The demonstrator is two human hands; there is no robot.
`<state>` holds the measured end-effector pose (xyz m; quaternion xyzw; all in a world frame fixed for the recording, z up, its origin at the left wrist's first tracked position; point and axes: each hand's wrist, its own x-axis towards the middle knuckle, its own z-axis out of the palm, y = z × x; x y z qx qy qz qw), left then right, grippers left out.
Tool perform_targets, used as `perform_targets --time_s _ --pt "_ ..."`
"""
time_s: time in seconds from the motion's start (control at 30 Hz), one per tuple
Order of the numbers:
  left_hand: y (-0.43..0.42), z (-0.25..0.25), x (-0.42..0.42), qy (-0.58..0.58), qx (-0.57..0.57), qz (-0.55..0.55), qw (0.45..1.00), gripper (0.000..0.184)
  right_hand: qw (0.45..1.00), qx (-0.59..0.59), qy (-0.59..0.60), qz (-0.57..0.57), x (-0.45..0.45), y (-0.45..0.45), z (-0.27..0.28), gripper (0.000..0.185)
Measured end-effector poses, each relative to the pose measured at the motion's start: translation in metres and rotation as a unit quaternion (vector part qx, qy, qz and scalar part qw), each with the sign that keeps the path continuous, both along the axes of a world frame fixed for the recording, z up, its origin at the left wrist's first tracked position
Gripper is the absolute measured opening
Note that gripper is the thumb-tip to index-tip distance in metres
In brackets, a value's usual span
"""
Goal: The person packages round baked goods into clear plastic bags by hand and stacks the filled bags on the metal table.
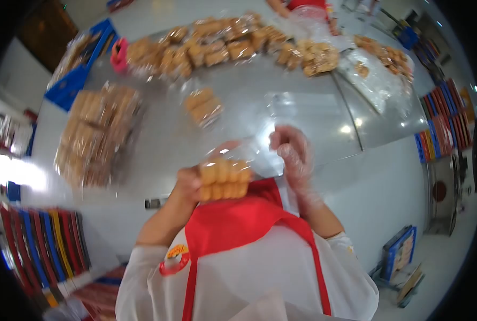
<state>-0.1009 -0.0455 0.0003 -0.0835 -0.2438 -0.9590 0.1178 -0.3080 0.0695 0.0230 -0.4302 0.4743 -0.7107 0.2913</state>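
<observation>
My left hand is closed on a clear plastic bag of bread rolls, held up in front of my apron. The golden rolls sit in two rows, and the loose plastic of the bag reaches up and to the right. My right hand, in a clear plastic glove, is to the right of the bag with its fingers half curled and a gap before the thumb. Nothing shows between them, though blur softens the fingertips. Beyond, on the metal table, lies another bagged portion of rolls.
Bagged rolls are stacked at the table's left. A long heap of bagged bread lines the far side, beside a pink tape dispenser and a blue crate. Plastic bags lie far right. A co-worker in a red apron stands opposite.
</observation>
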Motion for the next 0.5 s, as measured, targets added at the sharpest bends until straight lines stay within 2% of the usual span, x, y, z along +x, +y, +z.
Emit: perform_targets --time_s 0.07,0.17,0.27,0.33,0.4,0.43,0.47,0.5 --pt "0.008 -0.011 -0.004 -0.012 0.014 -0.023 1.000 0.105 0.979 0.093 -0.089 0.156 0.014 -0.012 0.019 0.054" --pt "0.014 -0.045 0.008 -0.034 0.053 -0.070 0.996 0.095 0.931 0.197 -0.184 0.247 0.032 -0.007 0.020 0.052" --pt "0.022 -0.056 0.025 -0.077 0.070 -0.036 0.994 0.091 0.922 0.251 -0.219 0.197 0.057 0.002 0.038 0.044" --pt "0.029 -0.039 0.031 -0.098 0.054 0.016 0.994 0.084 0.925 0.257 -0.233 0.154 0.065 0.004 0.039 0.038" --pt "0.031 -0.014 0.033 -0.120 0.007 0.095 0.988 0.076 0.929 0.247 -0.245 0.129 0.062 0.006 0.026 0.032" --pt "0.031 -0.002 0.032 -0.129 -0.017 0.132 0.983 0.073 0.937 0.249 -0.209 0.130 0.060 0.007 0.030 0.030" --pt "0.031 0.008 0.030 -0.141 -0.086 0.197 0.967 0.057 0.943 0.251 -0.173 0.130 0.057 0.008 0.036 0.029" --pt "0.030 0.010 0.032 -0.180 -0.145 0.211 0.950 0.053 0.949 0.253 -0.137 0.129 0.057 0.010 0.039 0.027"
